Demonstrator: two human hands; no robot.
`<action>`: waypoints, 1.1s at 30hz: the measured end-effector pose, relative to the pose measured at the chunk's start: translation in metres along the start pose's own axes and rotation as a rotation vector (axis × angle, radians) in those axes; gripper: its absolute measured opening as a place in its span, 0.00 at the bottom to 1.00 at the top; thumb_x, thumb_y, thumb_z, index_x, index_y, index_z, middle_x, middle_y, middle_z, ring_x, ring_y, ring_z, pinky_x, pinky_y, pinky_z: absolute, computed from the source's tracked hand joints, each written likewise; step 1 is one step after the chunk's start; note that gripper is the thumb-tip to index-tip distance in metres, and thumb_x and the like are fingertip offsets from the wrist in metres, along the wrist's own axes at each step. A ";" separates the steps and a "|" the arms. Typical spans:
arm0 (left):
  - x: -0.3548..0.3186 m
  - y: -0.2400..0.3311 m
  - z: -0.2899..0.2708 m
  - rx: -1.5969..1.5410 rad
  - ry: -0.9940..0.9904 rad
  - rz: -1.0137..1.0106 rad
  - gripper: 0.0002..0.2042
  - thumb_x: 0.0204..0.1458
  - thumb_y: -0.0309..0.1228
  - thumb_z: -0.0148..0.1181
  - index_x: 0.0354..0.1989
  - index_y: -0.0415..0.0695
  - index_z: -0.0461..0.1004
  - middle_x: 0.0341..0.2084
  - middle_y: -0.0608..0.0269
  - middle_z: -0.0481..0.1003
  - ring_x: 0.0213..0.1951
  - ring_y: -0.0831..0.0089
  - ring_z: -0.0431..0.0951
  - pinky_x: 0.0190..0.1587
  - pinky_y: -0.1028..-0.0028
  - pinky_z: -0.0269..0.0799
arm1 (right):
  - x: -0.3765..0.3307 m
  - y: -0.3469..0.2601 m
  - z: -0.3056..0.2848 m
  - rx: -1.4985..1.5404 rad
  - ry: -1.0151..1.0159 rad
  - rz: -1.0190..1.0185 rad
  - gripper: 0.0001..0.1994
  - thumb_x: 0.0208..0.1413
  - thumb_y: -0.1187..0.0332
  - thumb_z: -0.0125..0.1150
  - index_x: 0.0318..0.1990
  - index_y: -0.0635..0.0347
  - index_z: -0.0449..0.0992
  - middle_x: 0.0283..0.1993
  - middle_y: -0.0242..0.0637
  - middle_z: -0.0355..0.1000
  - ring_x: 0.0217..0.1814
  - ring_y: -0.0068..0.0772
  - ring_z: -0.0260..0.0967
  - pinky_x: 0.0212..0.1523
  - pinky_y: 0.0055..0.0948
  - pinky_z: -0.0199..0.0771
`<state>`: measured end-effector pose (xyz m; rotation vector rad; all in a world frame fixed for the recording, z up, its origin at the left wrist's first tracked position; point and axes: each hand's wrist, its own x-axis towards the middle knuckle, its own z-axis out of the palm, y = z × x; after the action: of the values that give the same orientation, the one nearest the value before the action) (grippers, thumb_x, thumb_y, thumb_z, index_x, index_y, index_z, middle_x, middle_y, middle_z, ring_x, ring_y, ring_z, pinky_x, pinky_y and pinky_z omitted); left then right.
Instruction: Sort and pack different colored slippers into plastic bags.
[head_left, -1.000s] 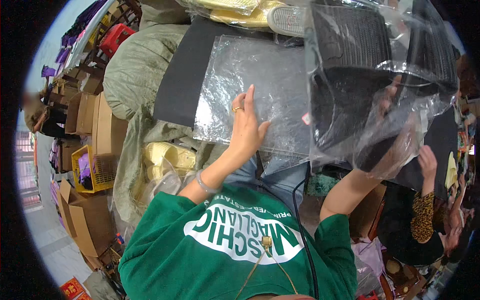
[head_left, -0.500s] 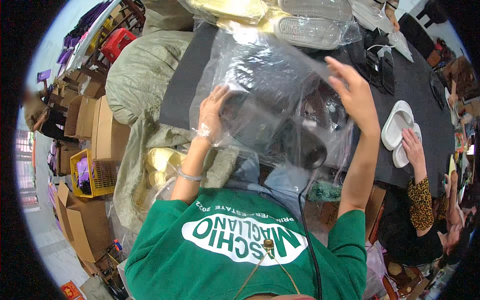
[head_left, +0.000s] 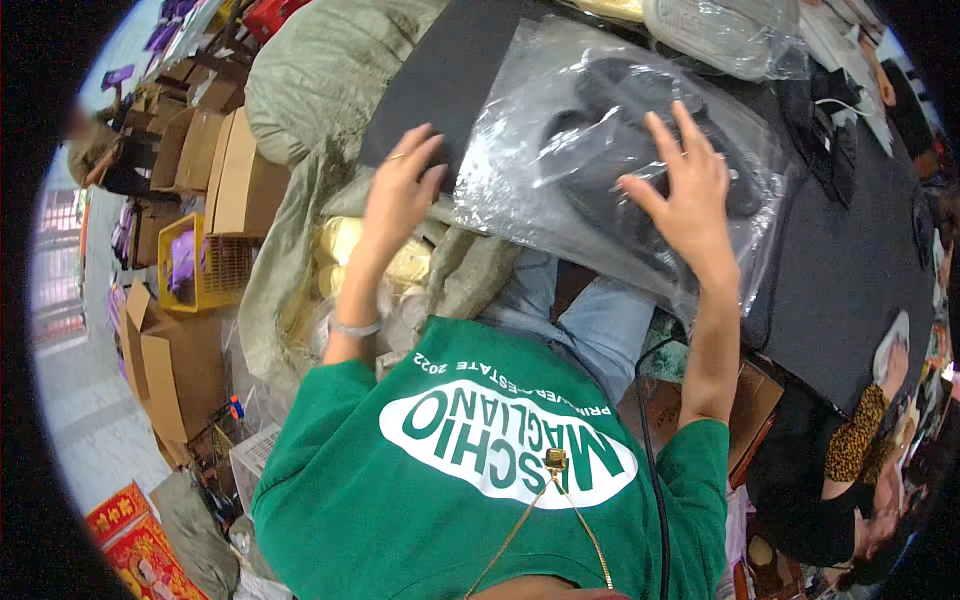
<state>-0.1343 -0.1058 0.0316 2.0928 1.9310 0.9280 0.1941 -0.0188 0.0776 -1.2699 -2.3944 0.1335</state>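
A clear plastic bag (head_left: 515, 120) lies flat on the dark table in front of me, with a pair of black slippers (head_left: 590, 175) inside. My right hand (head_left: 692, 195) rests on or just over the bag above the slippers, open, its fingers spread. Off the bag's left edge is my left hand (head_left: 400, 195), holding nothing, with the fingers bent and apart. Whether my right fingertips press on the plastic I cannot tell.
Bagged pale slippers (head_left: 720, 30) lie at the table's far side, with black straps (head_left: 830, 140) to their right. A large grey-green sack (head_left: 310, 90) stands at left, near yellow slippers (head_left: 400, 262). At right, a co-worker's hand (head_left: 893, 365) holds a white slipper. Cardboard boxes (head_left: 170, 370) and a yellow crate (head_left: 222, 270) fill the left.
The bag has come down flat on the table. My left hand has let go of it and moved left; my right hand has moved over the slippers. The whole view has shifted.
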 end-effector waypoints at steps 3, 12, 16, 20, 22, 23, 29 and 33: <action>-0.063 -0.042 -0.045 0.081 -0.286 -0.161 0.30 0.43 0.31 0.65 0.57 0.42 0.63 0.58 0.50 0.62 0.59 0.53 0.62 0.61 0.64 0.57 | 0.001 0.016 -0.001 0.106 0.120 0.047 0.25 0.52 0.53 0.57 0.56 0.53 0.68 0.60 0.37 0.62 0.60 0.43 0.60 0.60 0.43 0.54; -0.244 -0.068 -0.057 0.193 -1.022 -0.591 0.69 0.17 0.49 0.78 0.68 0.48 0.32 0.67 0.45 0.38 0.67 0.49 0.44 0.64 0.55 0.48 | 0.057 0.010 -0.026 -0.115 0.393 -0.074 0.17 0.52 0.54 0.57 0.46 0.51 0.76 0.50 0.33 0.72 0.54 0.33 0.65 0.59 0.42 0.56; -0.269 -0.081 -0.018 0.520 -0.550 -0.542 0.67 0.18 0.49 0.77 0.68 0.49 0.33 0.68 0.50 0.30 0.67 0.49 0.42 0.60 0.47 0.50 | 0.060 0.035 0.032 -0.004 0.266 -0.099 0.13 0.54 0.58 0.55 0.44 0.50 0.76 0.52 0.32 0.71 0.58 0.35 0.61 0.62 0.49 0.48; -0.249 -0.106 0.002 0.544 -0.424 -0.604 0.62 0.20 0.45 0.76 0.67 0.47 0.39 0.64 0.47 0.50 0.59 0.48 0.58 0.54 0.54 0.62 | 0.055 0.049 0.036 0.302 0.246 -0.016 0.10 0.54 0.62 0.54 0.41 0.51 0.77 0.48 0.30 0.73 0.57 0.32 0.63 0.64 0.47 0.44; -0.244 -0.136 0.006 0.556 -0.424 -0.612 0.53 0.24 0.43 0.74 0.63 0.44 0.51 0.58 0.47 0.59 0.53 0.49 0.65 0.49 0.57 0.67 | 0.054 0.052 0.037 0.303 0.271 -0.032 0.09 0.54 0.63 0.53 0.39 0.51 0.78 0.46 0.29 0.74 0.55 0.31 0.64 0.64 0.46 0.45; -0.255 -0.175 0.002 0.447 -0.497 -0.808 0.47 0.27 0.41 0.73 0.59 0.43 0.55 0.57 0.47 0.60 0.52 0.49 0.66 0.48 0.56 0.67 | 0.057 0.046 0.036 0.344 0.272 -0.024 0.09 0.54 0.64 0.53 0.38 0.51 0.78 0.46 0.29 0.74 0.55 0.31 0.65 0.64 0.46 0.45; -0.229 -0.205 0.002 0.416 -0.446 -0.649 0.35 0.37 0.40 0.67 0.56 0.45 0.60 0.57 0.45 0.59 0.55 0.49 0.64 0.51 0.58 0.66 | 0.054 0.051 0.036 0.342 0.268 -0.003 0.09 0.54 0.63 0.53 0.37 0.51 0.78 0.43 0.28 0.75 0.53 0.31 0.66 0.63 0.45 0.46; -0.283 -0.280 -0.005 0.280 -0.352 -0.444 0.48 0.37 0.33 0.64 0.63 0.27 0.37 0.61 0.36 0.49 0.64 0.49 0.49 0.66 0.63 0.45 | 0.063 0.045 0.028 0.377 0.251 -0.062 0.10 0.56 0.61 0.52 0.39 0.50 0.78 0.45 0.28 0.74 0.55 0.30 0.65 0.63 0.45 0.45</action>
<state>-0.3702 -0.3283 -0.2001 1.6798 2.2751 0.1966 0.1861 0.0613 0.0596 -0.9738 -2.0699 0.3654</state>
